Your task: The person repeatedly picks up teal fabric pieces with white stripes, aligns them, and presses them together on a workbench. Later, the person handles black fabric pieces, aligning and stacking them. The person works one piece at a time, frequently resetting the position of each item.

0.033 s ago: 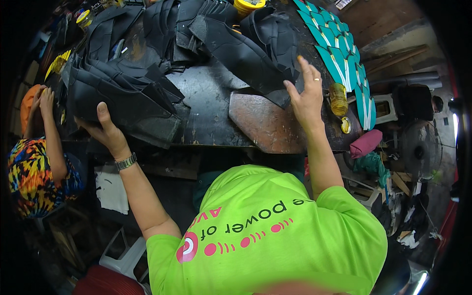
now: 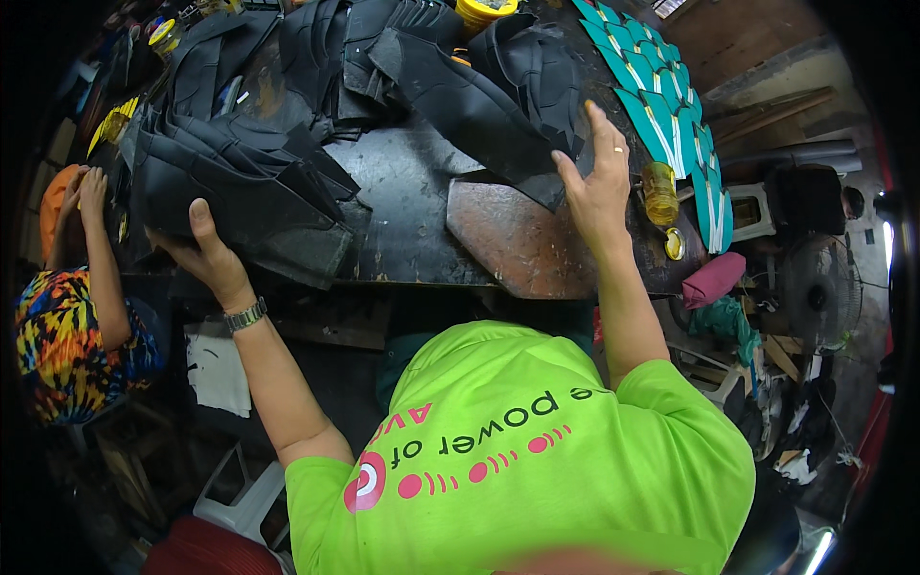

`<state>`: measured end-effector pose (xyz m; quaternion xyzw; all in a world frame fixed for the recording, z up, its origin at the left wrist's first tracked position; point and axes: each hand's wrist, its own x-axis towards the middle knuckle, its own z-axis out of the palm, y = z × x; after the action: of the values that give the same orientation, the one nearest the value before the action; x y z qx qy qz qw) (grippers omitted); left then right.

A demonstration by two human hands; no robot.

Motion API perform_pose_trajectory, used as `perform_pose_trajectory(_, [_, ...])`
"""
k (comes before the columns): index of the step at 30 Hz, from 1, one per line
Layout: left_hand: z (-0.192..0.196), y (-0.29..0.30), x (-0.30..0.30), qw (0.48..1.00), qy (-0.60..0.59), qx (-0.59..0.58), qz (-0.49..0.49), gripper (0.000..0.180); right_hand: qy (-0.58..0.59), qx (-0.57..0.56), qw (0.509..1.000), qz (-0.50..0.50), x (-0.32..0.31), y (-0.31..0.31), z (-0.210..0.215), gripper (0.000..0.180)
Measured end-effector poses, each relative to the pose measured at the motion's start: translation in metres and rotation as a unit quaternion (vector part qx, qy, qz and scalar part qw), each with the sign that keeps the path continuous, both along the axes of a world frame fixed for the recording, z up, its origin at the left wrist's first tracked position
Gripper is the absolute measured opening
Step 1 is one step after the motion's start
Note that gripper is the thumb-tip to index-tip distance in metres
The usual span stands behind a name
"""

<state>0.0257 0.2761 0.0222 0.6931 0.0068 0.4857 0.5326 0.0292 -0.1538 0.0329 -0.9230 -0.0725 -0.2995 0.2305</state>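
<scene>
A pile of black, curved sheet pieces, shaped somewhat like shoe uppers, lies at the left of the dark table. My left hand is at its near left edge, thumb raised and fingers stretched out, their tips partly hidden by the pile. More black pieces lie stacked across the far middle, one long piece reaching toward the right. Beside that piece's right end, my right hand is open with fingers apart, holding nothing. Just below it, a worn brown board lies at the table's near edge.
Teal pieces with white strips lie in rows along the right edge. A jar of amber liquid stands near a small lid. A yellow tub is at the back. Another person's hands show at far left.
My right hand has shifted very slightly, its fingertips a touch higher. The left hand and the black pieces look the same.
</scene>
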Motion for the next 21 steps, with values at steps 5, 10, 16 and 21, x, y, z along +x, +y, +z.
perform_pose_trajectory(5, [0.001, 0.000, 0.000, 1.000, 0.005, 0.015, 0.015, 0.066, -0.050, 0.048, 0.981, 0.182, 0.030, 0.038, 0.012, 0.082])
perform_pose_trajectory(10, [0.000, 0.001, 0.000, 0.999, 0.016, 0.025, 0.033, 0.066, 0.033, 0.104, 0.939, 0.326, 0.044, 0.071, 0.021, 0.073])
perform_pose_trajectory(16, [-0.001, 0.002, 0.000, 0.999, 0.020, 0.019, 0.030, 0.069, -0.034, 0.244, 0.960, 0.129, 0.081, 0.061, 0.003, 0.074])
perform_pose_trajectory(21, [-0.001, 0.001, -0.001, 1.000, 0.016, 0.004, 0.013, 0.073, -0.014, 0.126, 0.989, -0.079, 0.131, 0.021, -0.029, 0.080])
